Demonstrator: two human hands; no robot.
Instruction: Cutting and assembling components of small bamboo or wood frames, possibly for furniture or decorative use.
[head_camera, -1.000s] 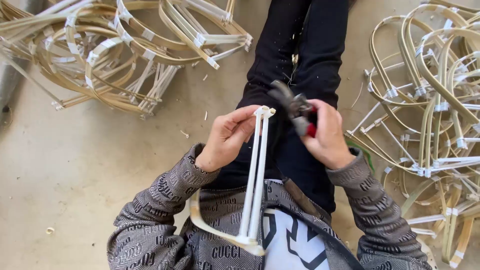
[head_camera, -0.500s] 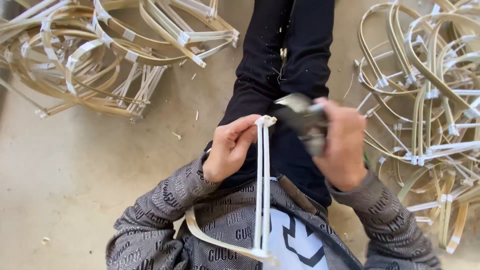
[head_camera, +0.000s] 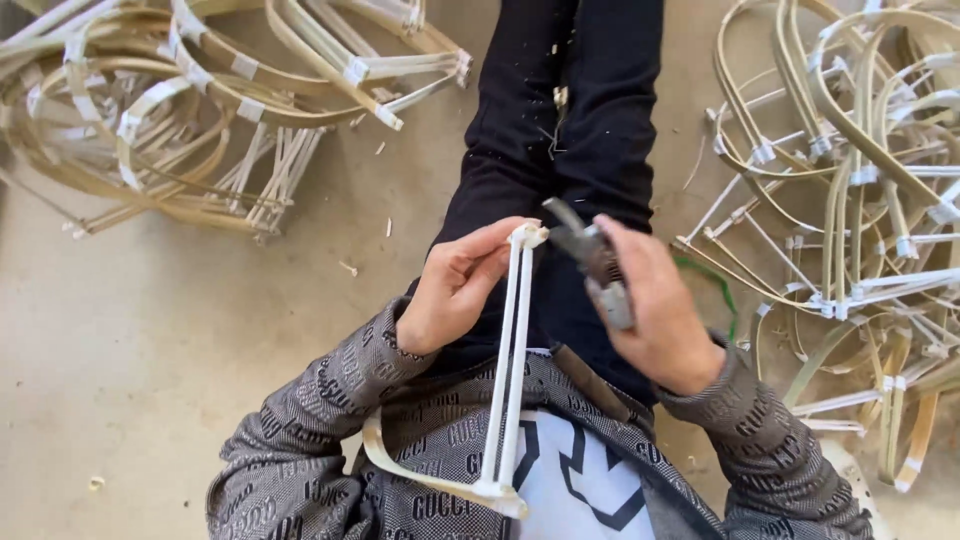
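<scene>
Concrete floor (head_camera: 200, 330) holds piled bamboo frames (head_camera: 180, 110) on both sides.

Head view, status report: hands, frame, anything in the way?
Left hand pinches top of white frame. Right hand holds pliers at the frame's taped tip. Nothing between them.

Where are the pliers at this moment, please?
In the head view, the pliers sit in the right hand, right of centre over the dark trousers, their tip close to the taped top of the white sticks.
</scene>
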